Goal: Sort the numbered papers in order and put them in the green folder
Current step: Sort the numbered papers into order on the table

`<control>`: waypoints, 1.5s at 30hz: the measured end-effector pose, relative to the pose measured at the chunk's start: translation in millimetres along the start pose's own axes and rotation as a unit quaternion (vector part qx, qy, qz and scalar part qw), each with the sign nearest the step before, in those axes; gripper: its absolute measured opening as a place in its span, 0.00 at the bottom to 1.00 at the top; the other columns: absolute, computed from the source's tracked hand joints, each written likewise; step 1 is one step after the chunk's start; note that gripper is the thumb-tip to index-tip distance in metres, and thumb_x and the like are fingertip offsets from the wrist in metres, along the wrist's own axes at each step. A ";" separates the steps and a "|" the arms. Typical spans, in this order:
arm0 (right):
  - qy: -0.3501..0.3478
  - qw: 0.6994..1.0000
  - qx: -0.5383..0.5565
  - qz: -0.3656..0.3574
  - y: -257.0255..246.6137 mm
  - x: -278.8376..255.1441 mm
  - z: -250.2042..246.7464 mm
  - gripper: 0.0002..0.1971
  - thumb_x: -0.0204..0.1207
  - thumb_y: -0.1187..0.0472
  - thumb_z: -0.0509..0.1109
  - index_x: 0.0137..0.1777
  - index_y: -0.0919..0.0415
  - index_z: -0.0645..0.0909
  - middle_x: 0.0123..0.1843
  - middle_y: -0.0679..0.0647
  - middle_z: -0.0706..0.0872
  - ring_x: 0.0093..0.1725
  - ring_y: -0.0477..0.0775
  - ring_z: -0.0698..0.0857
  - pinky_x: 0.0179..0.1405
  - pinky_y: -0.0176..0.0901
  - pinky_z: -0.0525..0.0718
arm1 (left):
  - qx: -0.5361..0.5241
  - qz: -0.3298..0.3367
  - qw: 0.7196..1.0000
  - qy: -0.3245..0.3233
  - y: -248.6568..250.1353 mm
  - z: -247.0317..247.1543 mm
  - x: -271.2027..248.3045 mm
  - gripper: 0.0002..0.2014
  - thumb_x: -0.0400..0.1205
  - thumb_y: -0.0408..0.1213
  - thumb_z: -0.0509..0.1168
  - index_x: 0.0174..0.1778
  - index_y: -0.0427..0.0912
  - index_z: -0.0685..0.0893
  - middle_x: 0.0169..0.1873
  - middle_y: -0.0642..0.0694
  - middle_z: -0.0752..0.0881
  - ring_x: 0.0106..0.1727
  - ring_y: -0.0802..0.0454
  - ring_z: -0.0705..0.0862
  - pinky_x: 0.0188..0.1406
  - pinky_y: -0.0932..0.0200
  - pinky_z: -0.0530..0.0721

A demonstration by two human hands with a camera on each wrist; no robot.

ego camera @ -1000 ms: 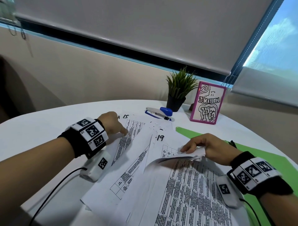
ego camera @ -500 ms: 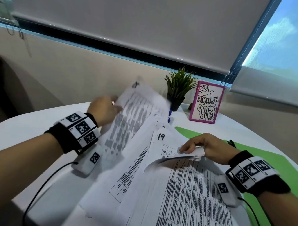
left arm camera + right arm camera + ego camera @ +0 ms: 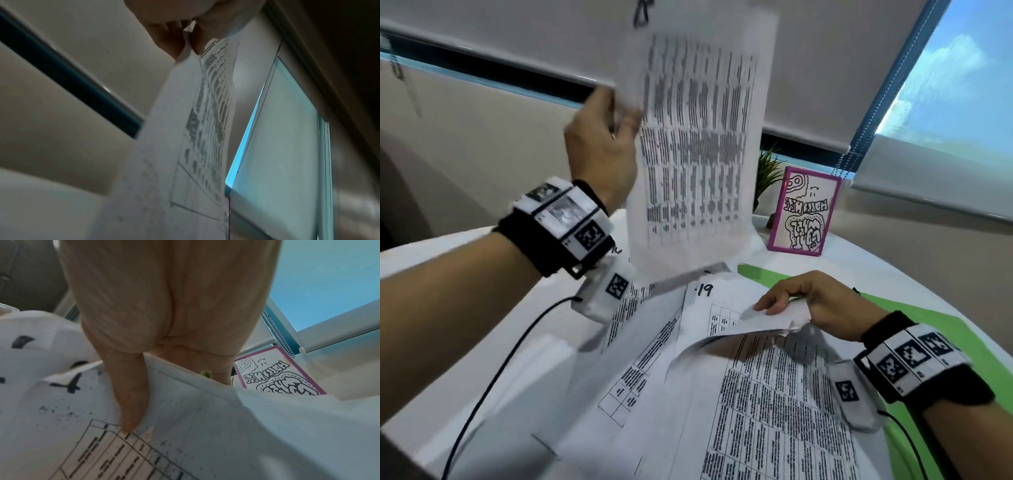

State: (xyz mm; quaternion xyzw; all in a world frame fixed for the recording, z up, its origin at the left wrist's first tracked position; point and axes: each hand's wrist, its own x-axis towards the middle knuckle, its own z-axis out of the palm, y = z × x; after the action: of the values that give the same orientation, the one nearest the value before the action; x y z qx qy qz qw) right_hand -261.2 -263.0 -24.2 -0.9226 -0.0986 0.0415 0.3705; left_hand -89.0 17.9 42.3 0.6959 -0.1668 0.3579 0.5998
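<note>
Head view: the left hand [image 3: 599,150] is now raising one sheet [image 3: 698,144] high off the table pile [image 3: 756,394] — sorting is progressing, green folder [image 3: 928,325] unfilled beside it.
Left wrist view: fingers [image 3: 170,40] are pinching the sheet's edge.
Right wrist view: the right hand [image 3: 164,321] is pinching a lifted corner [image 3: 205,402] of the pile.

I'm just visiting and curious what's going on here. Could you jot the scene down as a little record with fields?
Left hand: pinches a raised sheet, held upright in the air
Right hand: grips curled-up page corners
Paper pile: spread on the white table
Visible number: 19
Green folder: lying under the papers, right side
</note>
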 end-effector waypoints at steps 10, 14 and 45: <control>0.032 0.999 0.006 -0.030 -20.3 -17.8 -14.7 0.14 0.71 0.80 0.74 0.40 0.60 0.91 0.46 0.55 0.94 0.48 0.61 0.91 0.48 0.52 0.89 | 0.132 -0.229 0.863 -0.431 -31.1 20.3 -91.2 0.07 0.80 0.37 0.70 0.49 0.38 0.87 0.37 0.42 0.89 0.34 0.47 0.86 0.34 0.58 0.82; 0.061 0.993 -0.088 -0.051 -20.2 -15.5 -14.3 0.01 0.73 0.63 0.76 0.42 0.59 0.88 0.40 0.53 0.91 0.42 0.56 0.88 0.45 0.53 0.85 | 0.092 -0.324 0.789 -0.514 -28.6 15.4 -111.8 0.06 0.81 0.32 0.69 0.42 0.31 0.85 0.34 0.38 0.87 0.31 0.45 0.85 0.37 0.51 0.89; 0.042 0.989 -0.137 -0.039 -4.6 2.2 -4.8 0.10 0.75 0.60 0.77 0.41 0.41 0.83 0.43 0.38 0.89 0.43 0.38 0.85 0.43 0.33 0.78 | 0.202 -0.305 0.815 -0.449 -64.3 -35.8 -65.1 0.07 0.77 0.36 0.74 0.37 0.36 0.89 0.25 0.46 0.84 0.31 0.49 0.80 0.39 0.61 0.78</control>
State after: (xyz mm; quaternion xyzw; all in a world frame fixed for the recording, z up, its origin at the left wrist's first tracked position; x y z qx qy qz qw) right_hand -259.0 -262.6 -17.6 -0.9612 -0.1236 -0.0259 0.2453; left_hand -102.0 53.8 -48.3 0.9000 -0.1205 -0.1699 0.3829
